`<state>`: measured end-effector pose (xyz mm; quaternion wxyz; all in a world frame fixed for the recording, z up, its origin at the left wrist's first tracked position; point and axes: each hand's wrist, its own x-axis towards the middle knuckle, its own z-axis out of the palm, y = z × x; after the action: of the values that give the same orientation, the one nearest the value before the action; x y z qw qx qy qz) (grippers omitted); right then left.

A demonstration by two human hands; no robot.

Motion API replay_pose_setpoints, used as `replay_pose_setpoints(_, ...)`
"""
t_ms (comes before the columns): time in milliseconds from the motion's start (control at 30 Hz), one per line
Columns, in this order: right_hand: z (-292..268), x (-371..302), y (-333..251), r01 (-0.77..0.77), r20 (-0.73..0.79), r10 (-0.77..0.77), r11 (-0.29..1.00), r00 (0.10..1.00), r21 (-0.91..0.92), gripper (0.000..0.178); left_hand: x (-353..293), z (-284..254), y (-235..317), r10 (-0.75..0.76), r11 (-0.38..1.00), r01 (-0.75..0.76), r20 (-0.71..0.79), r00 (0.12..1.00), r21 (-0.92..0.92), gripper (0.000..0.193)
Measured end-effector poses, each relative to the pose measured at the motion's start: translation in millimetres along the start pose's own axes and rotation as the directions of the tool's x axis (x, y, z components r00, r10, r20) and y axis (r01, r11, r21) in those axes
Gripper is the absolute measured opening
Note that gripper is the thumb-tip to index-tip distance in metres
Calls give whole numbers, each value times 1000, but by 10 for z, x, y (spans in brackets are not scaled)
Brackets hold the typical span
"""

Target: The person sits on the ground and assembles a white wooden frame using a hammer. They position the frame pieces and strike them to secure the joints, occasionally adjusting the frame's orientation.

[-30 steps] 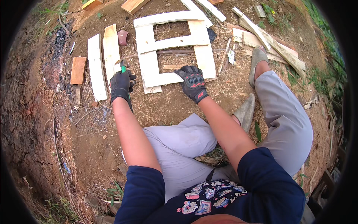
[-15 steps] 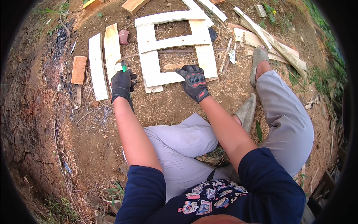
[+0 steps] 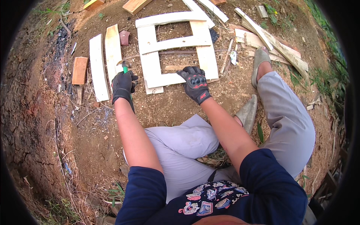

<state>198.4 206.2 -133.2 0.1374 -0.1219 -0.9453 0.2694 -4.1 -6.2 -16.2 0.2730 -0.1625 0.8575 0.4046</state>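
Note:
My left hand point(image 3: 122, 85), in a black glove, is closed round the green handle of a hammer point(image 3: 125, 69). The hammer's head points away from me, over the near end of a pale board. Ahead of me lies a wooden frame point(image 3: 204, 60) of pale boards, with crosspieces at its far side, middle and near side. My right hand point(image 3: 195, 81), gloved in black with red trim, lies over the frame's near right part. Its fingers are bent over the near board, and the hand hides that corner of the wood.
Two loose pale boards point(image 3: 98, 67) lie left of the frame beside a short brown block point(image 3: 79, 70). Several long planks point(image 3: 275, 45) are heaped at the right, near my shoe point(image 3: 261, 62). A reddish shard point(image 3: 124, 37) and wood shavings lie on the bare soil.

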Motion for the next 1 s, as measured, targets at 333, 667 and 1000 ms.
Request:
replay_pose_setpoints(333, -454, -159, 265, -208, -1, 209, 977, 978, -39, 90, 93, 144, -165, -67, 993, 67, 0, 998, 92, 26)
replay_pose_setpoints(667, -388, -768, 911, -552, -53, 558, 829, 828, 91, 89, 118, 307, -137, -154, 988, 156, 79, 985, -9, 21)
replay_pose_setpoints(1000, -299, -806, 955, -522, -79, 529, 848, 845, 94, 68, 181, 333, -214, -143, 990, 144, 66, 987, -7, 23)
